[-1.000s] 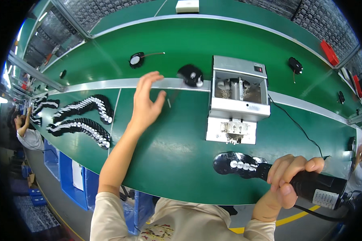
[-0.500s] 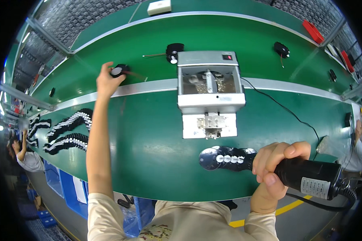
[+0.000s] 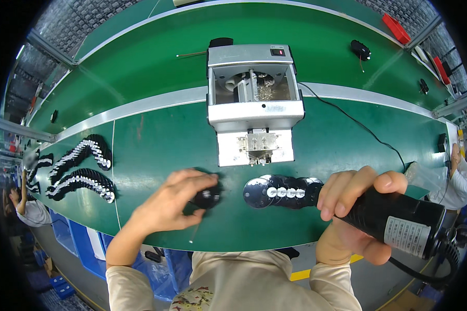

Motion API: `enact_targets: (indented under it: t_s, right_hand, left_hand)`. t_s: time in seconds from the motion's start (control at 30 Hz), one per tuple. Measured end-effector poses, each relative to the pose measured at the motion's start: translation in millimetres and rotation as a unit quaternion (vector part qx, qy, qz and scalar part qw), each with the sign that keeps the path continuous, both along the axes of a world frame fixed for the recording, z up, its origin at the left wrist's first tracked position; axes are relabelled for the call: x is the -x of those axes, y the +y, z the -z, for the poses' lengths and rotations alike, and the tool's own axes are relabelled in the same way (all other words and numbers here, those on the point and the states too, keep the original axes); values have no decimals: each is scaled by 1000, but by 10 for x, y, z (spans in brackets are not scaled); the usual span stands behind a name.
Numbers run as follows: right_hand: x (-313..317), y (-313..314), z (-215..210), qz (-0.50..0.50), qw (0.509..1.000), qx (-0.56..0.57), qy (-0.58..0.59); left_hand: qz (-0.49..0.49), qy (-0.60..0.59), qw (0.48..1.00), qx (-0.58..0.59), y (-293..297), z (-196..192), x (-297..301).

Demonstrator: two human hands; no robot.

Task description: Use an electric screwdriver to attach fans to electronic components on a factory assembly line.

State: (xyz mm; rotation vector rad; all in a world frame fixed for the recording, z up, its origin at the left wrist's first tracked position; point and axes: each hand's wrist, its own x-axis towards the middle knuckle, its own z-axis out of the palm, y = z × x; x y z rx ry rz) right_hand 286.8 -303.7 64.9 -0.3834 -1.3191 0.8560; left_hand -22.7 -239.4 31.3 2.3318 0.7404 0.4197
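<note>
Head view: the left hand (image 3: 168,207) closes its fingers (image 3: 200,180) round a small black round part (image 3: 207,198) lying on the green worktop (image 3: 155,140), while the right hand (image 3: 355,207) grips a black power screwdriver (image 3: 394,220) beside a black fixture with silver discs (image 3: 283,192), before the grey feeder machine (image 3: 254,101).
</note>
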Motion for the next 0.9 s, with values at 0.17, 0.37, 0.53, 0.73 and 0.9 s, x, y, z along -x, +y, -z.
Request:
enact_targets:
  t_s: [0.17, 0.37, 0.53, 0.73, 0.9]
  right_hand:
    - [-14, 38, 4, -32, 999, -5, -19]
    - [-1, 38, 10, -44, 999, 4, -16]
    - [58, 17, -13, -45, 998, 19, 47]
    - [25, 29, -5, -45, 999, 15, -13]
    - [64, 22, 0, -32, 999, 14, -9]
  left_hand:
    - [13, -181, 982, -59, -188, 490, -280]
    - [54, -176, 981, -57, -191, 438, -593]
    - [50, -156, 984, -72, -198, 458, -679]
    - [61, -128, 987, -79, -184, 421, -681]
    - [66, -106, 989, -79, -197, 467, -672]
